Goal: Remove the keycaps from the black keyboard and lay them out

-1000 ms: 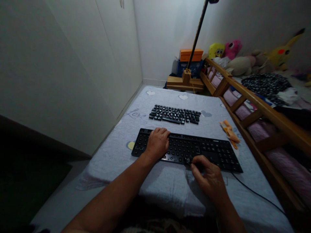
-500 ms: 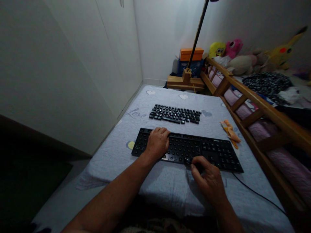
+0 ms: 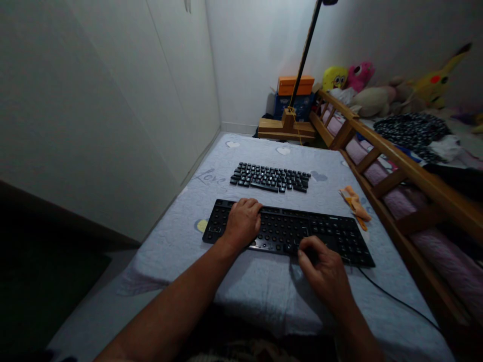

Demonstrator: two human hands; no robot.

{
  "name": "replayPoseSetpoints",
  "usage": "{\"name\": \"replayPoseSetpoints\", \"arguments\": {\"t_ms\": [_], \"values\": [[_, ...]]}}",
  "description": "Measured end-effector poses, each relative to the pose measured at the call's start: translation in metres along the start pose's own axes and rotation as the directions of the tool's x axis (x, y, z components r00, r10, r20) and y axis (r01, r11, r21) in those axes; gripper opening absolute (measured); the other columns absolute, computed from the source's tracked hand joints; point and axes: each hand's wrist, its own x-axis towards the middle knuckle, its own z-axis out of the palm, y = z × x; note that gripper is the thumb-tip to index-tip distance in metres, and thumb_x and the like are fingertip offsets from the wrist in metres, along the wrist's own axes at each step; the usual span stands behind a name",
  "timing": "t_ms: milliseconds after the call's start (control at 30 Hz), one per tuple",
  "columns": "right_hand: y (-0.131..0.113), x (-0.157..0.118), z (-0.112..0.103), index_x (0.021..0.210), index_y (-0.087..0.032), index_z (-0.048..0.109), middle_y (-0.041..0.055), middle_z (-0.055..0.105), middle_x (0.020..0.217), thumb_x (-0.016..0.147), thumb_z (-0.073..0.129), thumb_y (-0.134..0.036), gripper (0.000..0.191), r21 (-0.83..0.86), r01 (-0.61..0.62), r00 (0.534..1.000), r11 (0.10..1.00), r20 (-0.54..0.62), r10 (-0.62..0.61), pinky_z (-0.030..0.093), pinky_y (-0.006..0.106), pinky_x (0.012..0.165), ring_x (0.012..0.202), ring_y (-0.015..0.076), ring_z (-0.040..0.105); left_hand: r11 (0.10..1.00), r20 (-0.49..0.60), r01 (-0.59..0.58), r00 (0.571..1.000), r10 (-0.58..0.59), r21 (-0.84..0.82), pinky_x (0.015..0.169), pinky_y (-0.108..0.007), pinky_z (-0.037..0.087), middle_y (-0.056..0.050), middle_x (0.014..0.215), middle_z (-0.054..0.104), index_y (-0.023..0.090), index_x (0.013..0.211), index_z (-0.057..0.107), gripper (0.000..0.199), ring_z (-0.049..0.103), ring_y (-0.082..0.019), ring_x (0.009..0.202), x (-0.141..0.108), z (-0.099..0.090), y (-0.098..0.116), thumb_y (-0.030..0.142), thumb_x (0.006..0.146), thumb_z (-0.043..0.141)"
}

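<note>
A black keyboard [image 3: 271, 229] lies across the cloth-covered table, its main section without keycaps and its right-hand keys in place. My left hand [image 3: 243, 220] rests over its left part, fingers wrapped over the top edge. Near the lower edge, right of centre, my right hand [image 3: 320, 261] is closed with thumb and forefinger together; whatever may be between them is too small to name. Loose black keycaps [image 3: 269, 177] lie in keyboard-like rows beyond the keyboard. To the right is an orange cloth [image 3: 354, 201] with an orange-handled tool [image 3: 363, 224].
A cable [image 3: 396, 298] runs from the keyboard to the lower right. Along the right side stands a wooden rail [image 3: 407, 156], with plush toys behind it. A wooden stand [image 3: 286, 129] with a pole and boxes is at the back; a white cabinet [image 3: 151, 100] borders the left.
My right hand has shifted slightly, turning up a little at the keyboard's lower edge. My left hand stays on the keyboard. The whole view has moved slightly.
</note>
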Motion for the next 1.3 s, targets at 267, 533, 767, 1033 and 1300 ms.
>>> {"name": "replayPoseSetpoints", "arguments": {"t_ms": [267, 533, 767, 1033, 1300], "values": [[-0.002, 0.014, 0.0, 0.075, -0.021, 0.054, -0.0032, 0.055, 0.059, 0.081, 0.049, -0.025, 0.008, -0.056, -0.107, 0.987, 0.993, 0.118, 0.113, 0.035, 0.026, 0.053, 0.051, 0.014, 0.053, 1.0, -0.003, -0.007, 1.0, 0.007, 0.007, 0.093, -0.039, 0.044, -0.006, 0.111, 0.065, 0.02, 0.105, 0.063, 0.021, 0.054, -0.024, 0.105, 0.0, 0.0, 0.0, 0.016, 0.086, 0.055], [0.003, 0.014, -0.004, 0.086, -0.021, 0.059, 0.0011, 0.064, 0.073, 0.083, 0.055, -0.029, 0.01, -0.025, -0.129, 0.963, 0.991, 0.236, 0.131, 0.043, 0.029, 0.062, 0.064, 0.0177, 0.06, 1.0, 0.002, -0.007, 1.0, 0.007, 0.018, 0.093, -0.039, 0.044, -0.005, 0.112, 0.065, 0.02, 0.105, 0.064, 0.021, 0.054, -0.024, 0.106, 0.0, 0.0, 0.0, 0.016, 0.086, 0.056], [0.013, 0.01, -0.004, 0.086, -0.021, 0.061, 0.006, 0.067, 0.088, 0.081, 0.06, -0.026, 0.007, 0.046, -0.066, 0.981, 0.997, 0.184, 0.057, 0.048, 0.035, 0.077, 0.084, 0.0221, 0.063, 1.0, -0.01, -0.014, 1.0, 0.014, 0.009, 0.094, -0.04, 0.044, -0.006, 0.111, 0.065, 0.02, 0.106, 0.063, 0.021, 0.054, -0.024, 0.106, 0.0, 0.002, -0.001, 0.015, 0.086, 0.056], [0.018, 0.01, -0.003, 0.084, -0.022, 0.064, 0.0053, 0.069, 0.085, 0.081, 0.06, -0.025, 0.006, 0.043, -0.042, 0.982, 0.998, 0.184, 0.033, 0.049, 0.036, 0.077, 0.083, 0.0224, 0.065, 1.0, -0.02, -0.011, 1.0, 0.011, 0.01, 0.093, -0.04, 0.044, -0.006, 0.111, 0.065, 0.02, 0.105, 0.064, 0.021, 0.054, -0.024, 0.105, 0.0, 0.003, -0.001, 0.016, 0.086, 0.056], [0.02, 0.015, 0.002, 0.087, -0.022, 0.061, 0.0039, 0.069, 0.084, 0.079, 0.061, -0.024, 0.008, 0.012, -0.037, 0.985, 0.999, 0.167, 0.035, 0.05, 0.034, 0.073, 0.08, 0.0216, 0.065, 1.0, -0.023, -0.016, 1.0, 0.016, 0.014, 0.092, -0.04, 0.045, -0.005, 0.111, 0.066, 0.02, 0.106, 0.064, 0.022, 0.054, -0.024, 0.105, 0.001, 0.003, -0.001, 0.016, 0.086, 0.056]]}}
